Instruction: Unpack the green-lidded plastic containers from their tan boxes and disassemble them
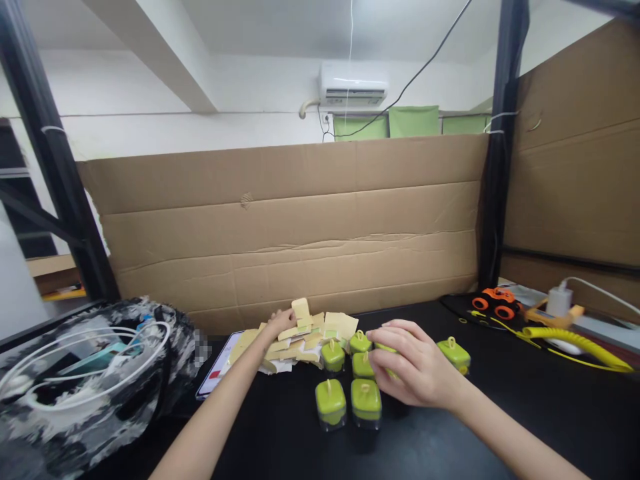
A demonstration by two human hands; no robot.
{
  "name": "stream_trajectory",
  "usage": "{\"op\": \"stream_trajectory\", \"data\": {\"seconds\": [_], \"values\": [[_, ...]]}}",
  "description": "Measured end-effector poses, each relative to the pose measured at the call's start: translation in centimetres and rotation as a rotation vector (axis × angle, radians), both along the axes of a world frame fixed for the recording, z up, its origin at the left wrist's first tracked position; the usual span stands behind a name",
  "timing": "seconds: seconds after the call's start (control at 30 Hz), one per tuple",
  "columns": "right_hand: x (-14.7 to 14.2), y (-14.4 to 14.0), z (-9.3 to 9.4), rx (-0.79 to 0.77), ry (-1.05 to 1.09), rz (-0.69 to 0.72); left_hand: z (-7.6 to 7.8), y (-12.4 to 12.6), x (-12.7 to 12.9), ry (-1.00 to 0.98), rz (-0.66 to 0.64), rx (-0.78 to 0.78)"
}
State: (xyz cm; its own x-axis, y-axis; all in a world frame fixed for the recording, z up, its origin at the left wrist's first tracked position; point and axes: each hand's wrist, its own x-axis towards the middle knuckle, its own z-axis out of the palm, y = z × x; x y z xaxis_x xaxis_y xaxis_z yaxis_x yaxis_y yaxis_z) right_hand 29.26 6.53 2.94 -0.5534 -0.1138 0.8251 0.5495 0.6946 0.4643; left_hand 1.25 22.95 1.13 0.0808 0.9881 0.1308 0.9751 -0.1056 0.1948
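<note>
- The right hand (417, 370) lies over the cluster of green-lidded boxes (350, 393) on the black table (500, 413), fingers curled together around one box at the cluster's right side
- The left hand (280, 321) rests just left of the cluster on the pile of tan cards (305, 337), fingers together, flat
- Step in hand, by my reading: gripping a box while steadying the cards; lifting it calls for clearing its close neighbours
- An orange toy car (495, 301) sits well right of the cluster

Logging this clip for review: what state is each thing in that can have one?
Left hand: resting on the pile of yellow paper pieces, fingers curled.
Right hand: closed over one green-lidded jar.
Other green-lidded jars: upright, lids on, clustered on the black table.
Toy car: on its wheels, untouched.
Air conditioner: flap position unclear.
</note>
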Motion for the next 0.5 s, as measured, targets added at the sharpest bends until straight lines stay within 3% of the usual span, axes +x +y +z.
{"op": "stream_trajectory", "data": {"seconds": [0.13,0.27,0.37,0.5], "values": [[0.2,0.0,0.2,0.007,0.018,-0.015,-2.1,0.7,0.0,0.029,-0.001,-0.052],[0.1,-0.1,0.5,0.021,0.022,-0.011,-3.3,0.8,0.2,-0.002,-0.015,-0.034],[0.2,-0.1,0.6,0.017,0.036,-0.011,-3.0,0.8,0.3,-0.057,-0.047,-0.023],[0.5,0.3,0.5,-0.01,0.052,-0.022,-0.9,0.6,-0.1,-0.16,-0.125,-0.021]]}}
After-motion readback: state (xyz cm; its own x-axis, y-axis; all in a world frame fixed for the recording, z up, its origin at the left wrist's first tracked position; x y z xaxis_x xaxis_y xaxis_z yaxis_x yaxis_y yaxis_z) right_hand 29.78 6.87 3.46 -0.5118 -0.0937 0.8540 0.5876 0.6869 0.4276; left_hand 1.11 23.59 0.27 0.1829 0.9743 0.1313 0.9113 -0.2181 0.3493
